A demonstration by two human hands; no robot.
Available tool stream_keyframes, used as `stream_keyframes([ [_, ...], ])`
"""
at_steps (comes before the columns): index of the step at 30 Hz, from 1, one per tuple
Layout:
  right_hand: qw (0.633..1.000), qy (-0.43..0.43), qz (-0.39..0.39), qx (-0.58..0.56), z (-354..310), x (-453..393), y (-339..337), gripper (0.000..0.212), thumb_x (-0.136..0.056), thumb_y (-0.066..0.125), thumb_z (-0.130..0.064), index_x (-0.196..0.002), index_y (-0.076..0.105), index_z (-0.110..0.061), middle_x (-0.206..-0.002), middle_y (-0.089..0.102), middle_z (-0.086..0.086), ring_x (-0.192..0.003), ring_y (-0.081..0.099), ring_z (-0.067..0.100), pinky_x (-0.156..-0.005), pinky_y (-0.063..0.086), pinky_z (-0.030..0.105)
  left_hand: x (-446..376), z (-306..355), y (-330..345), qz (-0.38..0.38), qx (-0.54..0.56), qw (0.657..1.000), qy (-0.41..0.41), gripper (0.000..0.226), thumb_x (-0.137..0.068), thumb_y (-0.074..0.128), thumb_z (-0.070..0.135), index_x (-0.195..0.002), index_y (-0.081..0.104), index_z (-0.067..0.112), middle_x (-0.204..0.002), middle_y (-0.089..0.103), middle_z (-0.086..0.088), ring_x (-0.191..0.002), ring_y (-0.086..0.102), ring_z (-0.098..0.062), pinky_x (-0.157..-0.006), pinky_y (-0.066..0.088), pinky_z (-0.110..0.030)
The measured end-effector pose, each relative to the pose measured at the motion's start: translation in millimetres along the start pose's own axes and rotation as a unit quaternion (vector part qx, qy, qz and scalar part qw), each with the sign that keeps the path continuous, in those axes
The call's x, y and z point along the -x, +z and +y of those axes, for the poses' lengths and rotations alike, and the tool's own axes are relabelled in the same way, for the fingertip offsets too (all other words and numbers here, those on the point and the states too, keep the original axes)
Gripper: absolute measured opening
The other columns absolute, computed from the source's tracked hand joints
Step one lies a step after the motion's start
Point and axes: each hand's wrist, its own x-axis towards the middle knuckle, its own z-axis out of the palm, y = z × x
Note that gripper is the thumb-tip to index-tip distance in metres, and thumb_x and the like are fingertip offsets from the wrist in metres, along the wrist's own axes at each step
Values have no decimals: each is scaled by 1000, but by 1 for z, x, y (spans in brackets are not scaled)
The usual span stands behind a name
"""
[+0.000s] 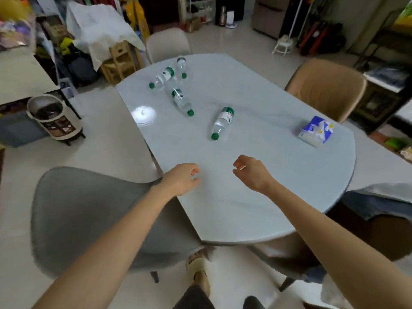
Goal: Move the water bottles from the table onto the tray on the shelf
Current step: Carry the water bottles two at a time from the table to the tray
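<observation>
Several clear water bottles with green caps and green-white labels lie on their sides on the pale grey table [256, 197]. The nearest bottle [221, 123] is at the table's middle. Another bottle [181, 101] lies behind it to the left. Two more bottles [162, 78] [181, 66] rest near the far left edge. My left hand [181, 178] hovers over the near left part of the table, fingers loosely curled, holding nothing. My right hand [250, 171] hovers beside it, also loosely curled and empty. Both hands are well short of the bottles. No tray or shelf is identifiable.
A blue-white tissue pack [316, 130] sits at the table's right side. A grey chair [89, 219] stands at the near left, a tan chair [325, 88] at the far right, a beige chair [168, 44] at the far end. A bin [54, 117] stands on the floor left.
</observation>
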Motion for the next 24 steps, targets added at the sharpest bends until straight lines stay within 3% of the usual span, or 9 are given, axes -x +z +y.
stream_keyframes([
  [6, 998, 6, -2, 70, -1, -120, -13, 28, -92, 55, -18, -118, 57, -8, -119, 61, 11, -107, 58, 28, -91, 47, 36, -118, -17, -33, -15, 27, 1000, -2, 36, -91, 59, 28, -125, 57, 17, -127, 59, 1, -117, 56, -20, -101, 45, -37],
  [9, 983, -14, -45, 178, 6, -173, -6, 35, -94, 51, -18, -128, 49, -10, -127, 53, 12, -115, 51, 30, -94, 44, 38, -161, -30, -36, -10, 54, 998, -12, 32, -90, 61, 28, -120, 61, 17, -122, 62, 1, -114, 58, -20, -99, 47, -39],
  [15, 883, -158, -88, 433, 23, -296, 2, 64, -86, 57, -6, -144, 29, -12, -145, 38, 14, -134, 36, 32, -112, 25, 40, -219, -39, -25, -15, 59, 997, -39, 34, -91, 59, 30, -123, 59, 21, -124, 60, 4, -114, 57, -17, -97, 47, -36],
  [20, 798, -226, -135, 543, 27, -378, 10, 76, -84, 62, -3, -147, 21, -13, -155, 21, 17, -147, 14, 33, -120, 10, 44, -251, -50, -25, -2, 65, 995, -69, 34, -93, 57, 30, -126, 57, 21, -126, 60, 3, -116, 55, -17, -97, 47, -38],
  [22, 790, -234, -152, 546, 36, -399, 13, 70, -84, 63, -7, -144, 28, -14, -152, 30, 14, -146, 19, 33, -120, 9, 45, -262, -55, -26, 9, 63, 995, -79, 34, -94, 56, 30, -127, 56, 21, -128, 58, 2, -118, 54, -17, -98, 46, -38],
  [24, 797, -245, -180, 522, 41, -412, 16, 70, -78, 71, -16, -139, 36, -16, -138, 46, 8, -135, 36, 31, -118, 15, 44, -272, -62, -23, 19, 63, 994, -87, 36, -95, 54, 29, -130, 53, 21, -130, 55, 1, -119, 53, -18, -99, 45, -40],
])
